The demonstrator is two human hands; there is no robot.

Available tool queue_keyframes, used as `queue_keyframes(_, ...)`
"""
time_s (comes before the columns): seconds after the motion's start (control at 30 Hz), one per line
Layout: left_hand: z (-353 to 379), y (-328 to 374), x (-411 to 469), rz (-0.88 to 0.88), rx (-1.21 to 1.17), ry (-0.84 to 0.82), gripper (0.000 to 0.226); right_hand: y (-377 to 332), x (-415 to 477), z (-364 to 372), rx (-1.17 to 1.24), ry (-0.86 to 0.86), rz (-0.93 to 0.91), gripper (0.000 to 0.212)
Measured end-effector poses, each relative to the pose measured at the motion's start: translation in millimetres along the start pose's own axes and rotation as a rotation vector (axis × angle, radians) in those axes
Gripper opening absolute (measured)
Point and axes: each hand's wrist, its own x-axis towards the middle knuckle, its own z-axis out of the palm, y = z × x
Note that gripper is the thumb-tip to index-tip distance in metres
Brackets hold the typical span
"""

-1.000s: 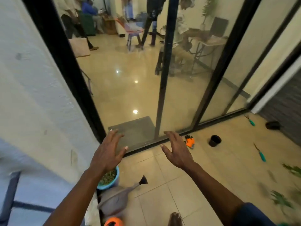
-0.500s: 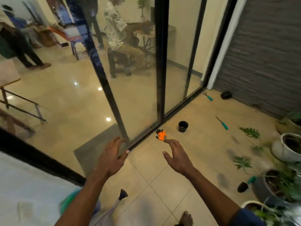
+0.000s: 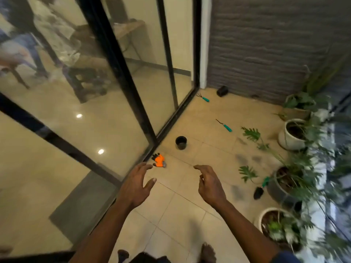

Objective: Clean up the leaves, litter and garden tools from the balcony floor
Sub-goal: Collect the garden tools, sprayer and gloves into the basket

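Glass sliding door w/ black frame (image 3: 121, 76) runs along the left side; its bottom track meets the beige tiled balcony floor (image 3: 176, 221).

L hand (image 3: 133, 187): raised over the floor just beside the door track, fingers spread and slightly bent, thumb out. Holds nothing.

Orange-and-black garden glove (image 3: 159, 160): lies on the tile against the door track, just beyond the L fingertips, not touched.

Small black round plastic pot (image 3: 181, 142): upright on the floor, near the track, beyond the glove.

R hand (image 3: 210, 185): raised level w/ the L, apart from it; index finger reaches fwd, other fingers loosely curled. Holds nothing.

Teal-handled hand rake (image 3: 203, 97): flat on the floor by the far door corner. Second black pot (image 3: 222, 91): on its side at the foot of the grey textured wall (image 3: 266, 44).

Teal-handled weeding fork (image 3: 225, 126): flat on the floor, mid-balcony, well apart from both hands.

Green cut leaves (image 3: 251, 134): loose on the tiles; more lie nearer the R hand, to its right.

Teal-handled black trowel (image 3: 260, 189): blade on the floor, handle end against a grey planter; contact unclear, blur.

White ceramic planters w/ foliage (image 3: 291, 134): line the right edge.
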Motion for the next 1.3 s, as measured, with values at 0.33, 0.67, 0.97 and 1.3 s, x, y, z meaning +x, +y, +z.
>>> queue_keyframes(0.33, 69, 46, 93, 0.368, 0.107, -0.389, 0.049, 45, -91, 5, 0.067, 0.227, 0.570, 0.039)
queue_keyframes(0.67, 192, 65, 58, 0.571, 0.216, -0.919, 0.039, 17, -249, 100, 0.314, 0.318, 1.317, 0.035)
queue_keyframes(0.97, 276, 57, -53, 0.657, 0.423, -1.350, 0.038, -15, -365, 194, 0.655, 0.584, 1.681, 0.040)
queue_keyframes(1.3, 453, 11, -170, 0.698, 0.630, -1.498, 0.025, 84, -485, 314, 0.868, 1.097, 1.989, 0.075)
